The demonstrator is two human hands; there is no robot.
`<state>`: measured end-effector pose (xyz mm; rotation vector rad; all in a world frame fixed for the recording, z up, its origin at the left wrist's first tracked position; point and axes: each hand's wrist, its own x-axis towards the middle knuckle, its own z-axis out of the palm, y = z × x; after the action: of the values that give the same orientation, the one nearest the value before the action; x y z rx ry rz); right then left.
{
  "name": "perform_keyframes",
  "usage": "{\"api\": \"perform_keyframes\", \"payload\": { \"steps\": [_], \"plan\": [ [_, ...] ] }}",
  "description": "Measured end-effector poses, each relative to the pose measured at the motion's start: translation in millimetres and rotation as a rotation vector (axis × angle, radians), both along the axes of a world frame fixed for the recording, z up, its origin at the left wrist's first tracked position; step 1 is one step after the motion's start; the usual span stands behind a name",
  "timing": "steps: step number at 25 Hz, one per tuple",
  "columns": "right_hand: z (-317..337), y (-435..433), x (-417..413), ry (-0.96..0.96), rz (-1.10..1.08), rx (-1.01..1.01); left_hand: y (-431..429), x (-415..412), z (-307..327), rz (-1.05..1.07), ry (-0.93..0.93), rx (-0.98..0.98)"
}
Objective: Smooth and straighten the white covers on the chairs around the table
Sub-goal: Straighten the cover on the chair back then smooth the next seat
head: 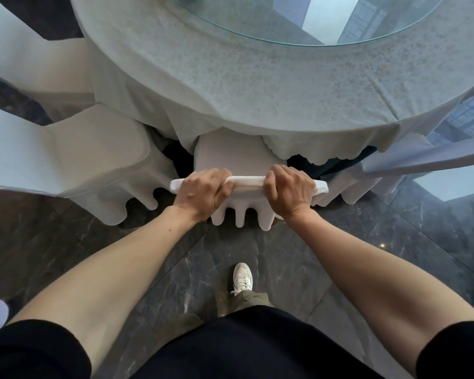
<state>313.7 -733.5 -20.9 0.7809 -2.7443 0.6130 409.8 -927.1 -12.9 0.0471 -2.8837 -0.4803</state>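
Head view, looking straight down over a chair back.

Centre chair (240, 157): white cover (248, 184) over it, seat pushed partly under the tablecloth (230, 86). Top edge of the back runs left to right, just near of the table's overhang. Cover's hem hangs in scalloped folds on the near side, down to the floor (298, 258).

Left hand (201, 191): closed over the top edge of the cover, left of centre. Fingers curl over the far side, thumb on the near side, knuckles up.

Right hand (290, 188): closed over the same edge, right of centre, fingers wrapped over the top. A short bare stretch of the cover's edge shows between the two hands; both ends of the back stick out past the hands.

Table: round, pale speckled cloth, draped edge falling onto the centre chair's seat. Glass disc (326, 26) on top at the far side, reflecting windows.

Left chair (74, 157): covered in white, close beside the centre one. Another covered chair farther left and far. Right chair (411, 162): covered, partly under the cloth.

Floor is dark veined marble. One white shoe (242, 277) on it, near of the centre chair, with olive trouser above. Both forearms bare, black sleeves at the near edge.
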Motion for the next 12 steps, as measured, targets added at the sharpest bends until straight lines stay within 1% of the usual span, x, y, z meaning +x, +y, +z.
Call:
{"api": "perform_keyframes", "payload": {
  "steps": [4, 7, 10, 12],
  "plan": [
    [12.3, -9.0, 14.9, -0.038, 0.05, 0.029, -0.3, 10.1, 8.8, -0.002, -0.048, 0.109],
    [27.9, -36.0, 38.6, -0.016, 0.172, 0.02, -18.0, 30.0, 15.1, 0.01, 0.0, 0.173],
    [40.2, -86.0, 66.4, 0.003, 0.31, 0.034, -56.4, 67.1, 25.3, 0.054, 0.044, 0.166],
    [46.3, -130.3, 90.9, -0.01, 0.366, 0.021, -91.4, 102.3, 34.8, 0.119, 0.05, 0.135]
  ]
}}
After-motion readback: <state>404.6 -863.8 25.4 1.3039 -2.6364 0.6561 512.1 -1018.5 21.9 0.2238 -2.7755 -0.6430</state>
